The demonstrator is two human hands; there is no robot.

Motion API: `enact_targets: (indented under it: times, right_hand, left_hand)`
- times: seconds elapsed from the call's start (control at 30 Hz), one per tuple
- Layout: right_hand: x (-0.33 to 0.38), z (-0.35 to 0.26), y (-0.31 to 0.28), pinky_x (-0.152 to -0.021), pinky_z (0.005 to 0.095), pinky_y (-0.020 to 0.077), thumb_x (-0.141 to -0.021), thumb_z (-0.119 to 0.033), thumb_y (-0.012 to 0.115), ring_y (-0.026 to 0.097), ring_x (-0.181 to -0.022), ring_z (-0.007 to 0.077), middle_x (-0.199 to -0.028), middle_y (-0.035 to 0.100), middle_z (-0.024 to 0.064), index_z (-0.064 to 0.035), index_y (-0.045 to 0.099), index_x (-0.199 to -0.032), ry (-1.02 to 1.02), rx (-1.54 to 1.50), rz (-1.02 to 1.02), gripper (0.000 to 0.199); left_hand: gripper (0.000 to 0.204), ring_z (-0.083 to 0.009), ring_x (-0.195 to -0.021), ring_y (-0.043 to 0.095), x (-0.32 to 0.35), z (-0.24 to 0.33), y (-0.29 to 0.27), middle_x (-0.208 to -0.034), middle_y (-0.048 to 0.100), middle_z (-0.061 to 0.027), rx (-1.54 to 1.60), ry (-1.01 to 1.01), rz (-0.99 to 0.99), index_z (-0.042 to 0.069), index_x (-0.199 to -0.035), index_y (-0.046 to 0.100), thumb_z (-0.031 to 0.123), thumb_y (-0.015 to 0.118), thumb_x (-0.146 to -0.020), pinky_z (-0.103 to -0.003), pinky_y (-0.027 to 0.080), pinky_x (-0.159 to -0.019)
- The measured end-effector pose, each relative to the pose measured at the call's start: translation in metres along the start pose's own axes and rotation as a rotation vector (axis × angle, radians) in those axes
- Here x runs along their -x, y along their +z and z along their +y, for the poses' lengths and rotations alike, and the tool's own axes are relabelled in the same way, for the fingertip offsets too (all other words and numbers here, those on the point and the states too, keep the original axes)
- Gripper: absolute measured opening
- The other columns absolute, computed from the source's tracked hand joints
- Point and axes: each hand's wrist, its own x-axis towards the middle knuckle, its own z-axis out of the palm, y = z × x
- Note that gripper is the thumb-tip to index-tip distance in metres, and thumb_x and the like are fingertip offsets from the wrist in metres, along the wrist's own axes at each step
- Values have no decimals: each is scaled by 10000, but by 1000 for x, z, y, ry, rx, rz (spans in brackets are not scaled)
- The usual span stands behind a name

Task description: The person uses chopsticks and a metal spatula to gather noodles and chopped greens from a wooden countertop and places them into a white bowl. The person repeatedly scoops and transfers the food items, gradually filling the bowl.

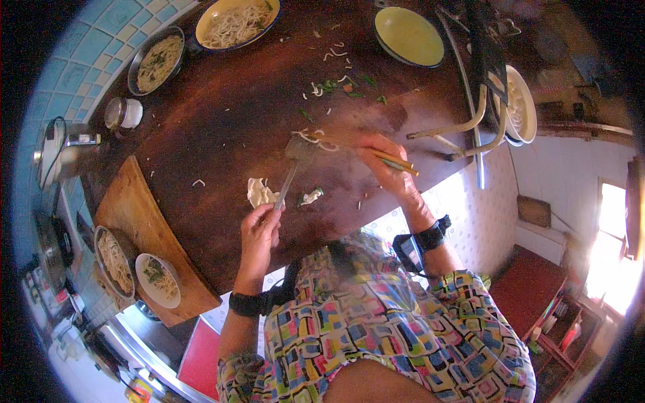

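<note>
My left hand (pixel 259 232) is closed round the handle of a metal spatula (pixel 300 148), whose flat blade rests low over the dark wooden table. Against the blade's far edge lie some pale noodles (pixel 321 140). Chopsticks (pixel 398 163) are held in my right hand (pixel 386 166); their front ends are blurred but reach left toward those noodles. A crumpled whitish piece (pixel 261 193), of a kind I cannot make out, lies just beyond my left fingers. A small white-and-green scrap (pixel 311 196) sits between my hands.
Loose noodles and green bits (pixel 329 87) are scattered farther up the table (pixel 222 127). Noodle bowls (pixel 156 62) line the far left. A yellow bowl (pixel 410 37) stands at the back. Two more noodle bowls rest on a wooden board (pixel 134 195). Bent metal tubes (pixel 447 129) jut in from the right.
</note>
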Motion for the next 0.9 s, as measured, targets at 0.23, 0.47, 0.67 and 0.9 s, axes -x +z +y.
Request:
enact_targets:
  times: [0.23, 0.47, 0.67, 0.9]
  right_hand:
    - [11, -23, -16, -720, 287, 474, -803, -106, 592, 592, -821, 189, -886, 626, 103, -2, 634, -912, 24, 35, -113, 157]
    - [-3, -2, -24, -662, 268, 486, -810, -159, 608, 596, -749, 152, -852, 636, 86, 1, 635, -923, 164, -117, 193, 198]
    - [-27, 19, -23, -662, 265, 478, -803, -175, 617, 587, -755, 151, -847, 629, 69, -18, 630, -938, 71, -48, 343, 207]
    - [-55, 12, -22, -732, 272, 466, -812, -83, 595, 581, -807, 166, -901, 627, 94, 11, 626, -911, -87, -5, 118, 140]
  left_hand:
    - [170, -10, -481, 341, 4, 2, -11, -643, 449, 52, 27, -39, -64, 47, -937, 609, 196, 582, -860, -170, 227, -416]
    - [200, -39, -442, 344, -5, 10, 3, -584, 434, 32, -27, 28, 49, 0, -956, 592, 176, 557, -869, -203, 255, -407]
    - [197, -40, -448, 349, -41, 27, 21, -599, 462, 24, -2, 52, -72, -12, -953, 589, 155, 567, -852, -198, 257, -400]
    - [188, -40, -474, 372, -65, 34, 41, -750, 581, -26, 126, -9, -7, 23, -978, 593, 129, 607, -824, -175, 279, -391]
